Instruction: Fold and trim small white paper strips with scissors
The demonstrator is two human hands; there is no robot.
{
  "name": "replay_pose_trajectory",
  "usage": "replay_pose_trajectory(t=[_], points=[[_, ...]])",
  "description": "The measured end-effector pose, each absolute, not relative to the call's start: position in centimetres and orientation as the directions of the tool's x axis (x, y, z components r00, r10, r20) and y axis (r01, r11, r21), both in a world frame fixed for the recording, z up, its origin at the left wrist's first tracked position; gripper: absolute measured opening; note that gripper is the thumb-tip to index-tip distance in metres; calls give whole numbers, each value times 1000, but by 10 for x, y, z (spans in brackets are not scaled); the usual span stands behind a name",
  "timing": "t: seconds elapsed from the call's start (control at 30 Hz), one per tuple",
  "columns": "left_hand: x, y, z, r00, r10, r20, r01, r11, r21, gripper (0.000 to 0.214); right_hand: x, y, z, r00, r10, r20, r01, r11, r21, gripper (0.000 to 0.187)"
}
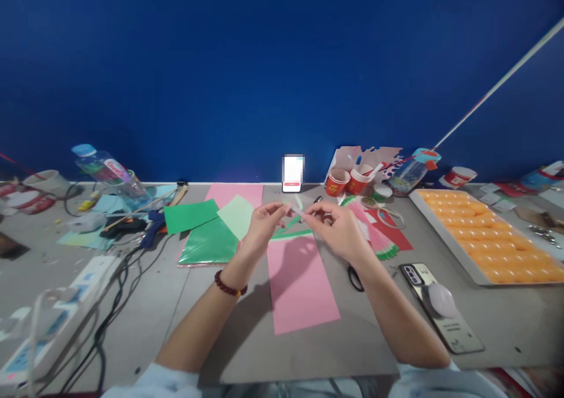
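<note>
1. left hand and right hand pinch a small pale green paper strip between their fingertips, raised above the desk.
2. a pink paper sheet lies just below them.
3. green sheets lie left, scissors right.

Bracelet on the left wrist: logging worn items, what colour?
Dark red beads on the bracelet, head view.

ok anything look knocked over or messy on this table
Yes. A clear plastic bottle lies tipped on its side at the far left, near tangled black cables and scattered scraps. Both hands, left hand and right hand, pinch a small pale green paper strip over the pink sheet.
</note>
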State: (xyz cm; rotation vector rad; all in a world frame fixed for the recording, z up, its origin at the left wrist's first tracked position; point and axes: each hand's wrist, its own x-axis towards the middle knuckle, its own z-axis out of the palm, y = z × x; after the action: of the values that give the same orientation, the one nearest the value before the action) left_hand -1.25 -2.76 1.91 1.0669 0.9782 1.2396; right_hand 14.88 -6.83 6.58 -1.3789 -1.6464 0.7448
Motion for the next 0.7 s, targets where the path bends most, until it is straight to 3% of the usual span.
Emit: replay_pose_trajectory(t=[0.2,0.7], points=[[-9,-37,20,88,994,-62,-269,84,960,23,150,-67,61,-107,964,242,539,261,-801,14],[-3,-52,23,129,990,-51,-257,83,963,17,153,-62,53,-129,974,187,537,227,-813,14]])
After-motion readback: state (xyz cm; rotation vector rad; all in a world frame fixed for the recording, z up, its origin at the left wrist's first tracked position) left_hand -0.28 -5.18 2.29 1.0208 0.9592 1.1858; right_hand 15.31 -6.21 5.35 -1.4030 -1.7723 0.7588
